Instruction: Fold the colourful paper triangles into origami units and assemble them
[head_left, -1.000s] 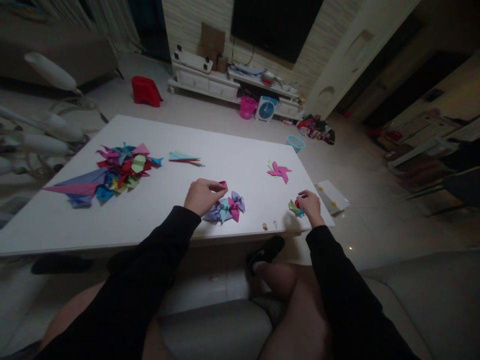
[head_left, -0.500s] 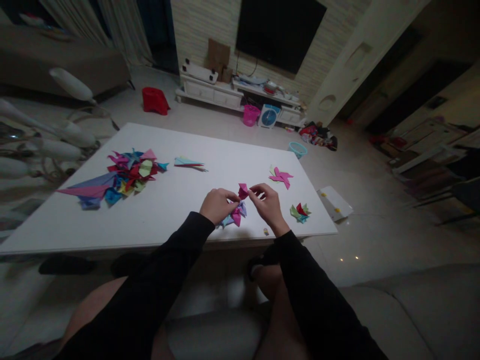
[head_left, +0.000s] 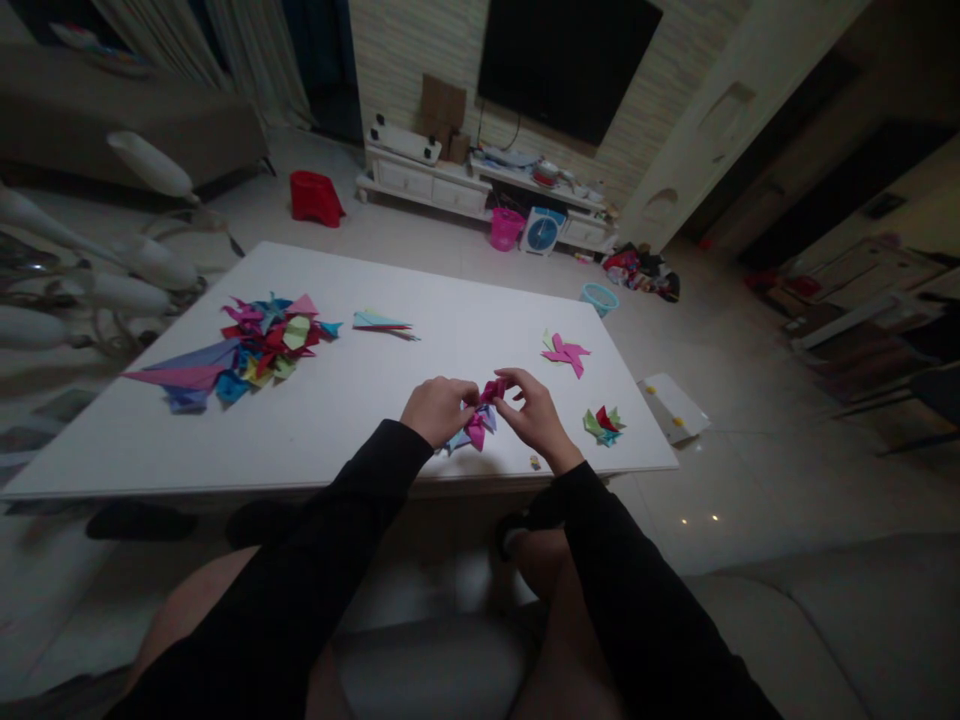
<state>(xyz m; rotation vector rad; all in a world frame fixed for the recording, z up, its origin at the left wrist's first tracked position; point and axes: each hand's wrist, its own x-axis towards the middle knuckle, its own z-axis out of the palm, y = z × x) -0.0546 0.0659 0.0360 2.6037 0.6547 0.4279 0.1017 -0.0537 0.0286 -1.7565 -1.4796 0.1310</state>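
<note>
Between my two hands a small piece of folded magenta paper (head_left: 492, 390) is held up over the front part of the white table. My left hand (head_left: 442, 408) pinches its left side, and my right hand (head_left: 529, 408) grips its right side with thumb and fingers. Just beneath, partly hidden by my left hand, several pink and lilac folded papers (head_left: 474, 432) lie on the tabletop. Right of my hands are a pink paper pinwheel (head_left: 567, 352) and a small cluster of green, red and blue folded paper (head_left: 604, 424).
A heap of colourful folded papers (head_left: 274, 345) covers the left of the white table (head_left: 330, 450). Narrow folded strips (head_left: 384, 323) lie near its middle. A tiny sticker-like piece (head_left: 535, 463) is at the front edge. White lamp arms (head_left: 150, 165) rise at the left.
The magenta paper has been turned and lowered a little between my hands, and my right fingers now curl over its top. The view has shifted slightly.
</note>
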